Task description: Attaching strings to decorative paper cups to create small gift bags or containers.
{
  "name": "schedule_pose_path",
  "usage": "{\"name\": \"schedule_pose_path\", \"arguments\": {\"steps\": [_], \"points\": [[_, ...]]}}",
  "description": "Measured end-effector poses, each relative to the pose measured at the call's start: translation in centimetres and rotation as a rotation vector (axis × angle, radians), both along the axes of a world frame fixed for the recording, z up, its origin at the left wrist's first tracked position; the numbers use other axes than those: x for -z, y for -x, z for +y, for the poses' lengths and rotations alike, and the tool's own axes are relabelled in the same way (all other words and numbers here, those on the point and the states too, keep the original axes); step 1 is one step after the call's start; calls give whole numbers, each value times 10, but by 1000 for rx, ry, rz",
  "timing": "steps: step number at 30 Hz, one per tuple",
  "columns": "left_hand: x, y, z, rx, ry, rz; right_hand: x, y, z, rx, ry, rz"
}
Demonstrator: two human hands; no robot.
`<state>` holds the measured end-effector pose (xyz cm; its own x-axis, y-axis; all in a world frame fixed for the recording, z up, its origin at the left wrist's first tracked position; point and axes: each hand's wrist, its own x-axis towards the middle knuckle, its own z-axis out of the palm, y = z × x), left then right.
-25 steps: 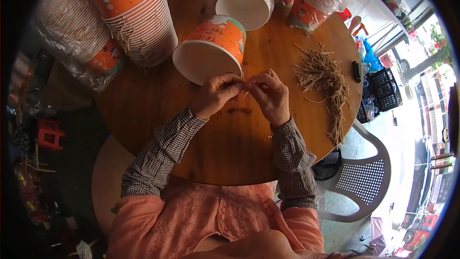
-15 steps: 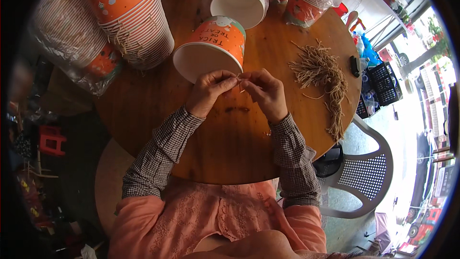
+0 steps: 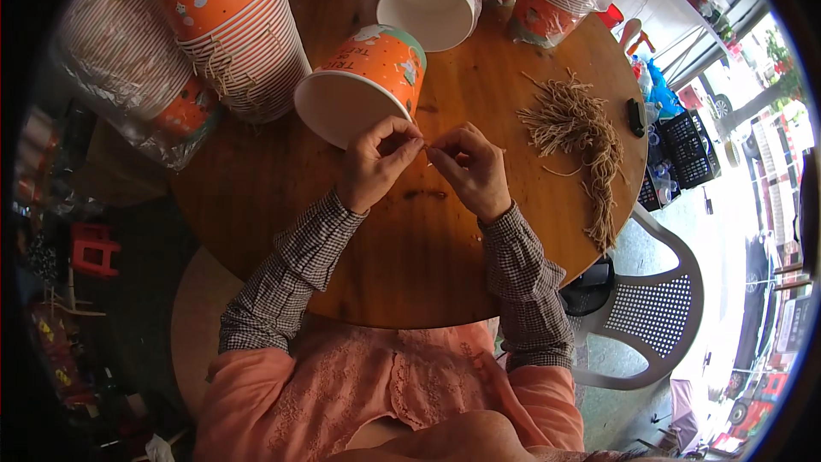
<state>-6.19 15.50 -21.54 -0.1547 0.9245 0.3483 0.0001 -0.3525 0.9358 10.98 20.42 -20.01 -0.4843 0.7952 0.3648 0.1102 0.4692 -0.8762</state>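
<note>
**A thin cord pinched between two hands beside a tipped paper bucket**

The left hand (image 3: 374, 164) and right hand (image 3: 469, 169) meet fingertip to fingertip over the round wooden table (image 3: 410, 274), each pinching one end of a short tan cord (image 3: 425, 148) between thumb and forefinger; the other fingers are curled in. The cord sits just at the rim of the orange paper bucket (image 3: 363, 84), which lies on its side with its white mouth towards the person.

The strand looks thin and fibrous, so it could slip from the pinch or fray if pulled hard; the bucket is light, smooth-walled and round, so a nudge from the left knuckles could roll it; its thin paper rim might tear or crease under a tug.

The heap of loose cords (image 3: 580, 139), stringy and tangled, lies well apart to the right; ribbed stacks of buckets (image 3: 248, 43) stand behind, some in crinkled clear plastic.
</note>
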Motion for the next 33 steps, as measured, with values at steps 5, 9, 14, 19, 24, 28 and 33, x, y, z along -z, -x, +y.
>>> {"name": "schedule_pose_path", "arguments": {"steps": [5, 9, 14, 19, 24, 28, 33], "points": [[-11, 0, -5, -79, -53, 347, 3, -3, 4, 6, -1, 24], [-9, 5, -5, -46, -57, 324, 5, -1, 5, 3, -17, 24], [-13, 9, -4, 240, 242, 35, 8, 2, 7, 8, -141, 51], [-14, 7, -4, 261, 313, -228, 8, 4, 5, -91, 284, 181], [-14, 4, -6, 179, 310, -329, 3, -1, 1, -151, 203, 207], [-10, 2, -5, 159, 320, -315, 0, 1, -3, -109, 38, 94], [-12, 4, -4, 146, 297, -301, 4, 3, -2, -62, 71, 74]]}}
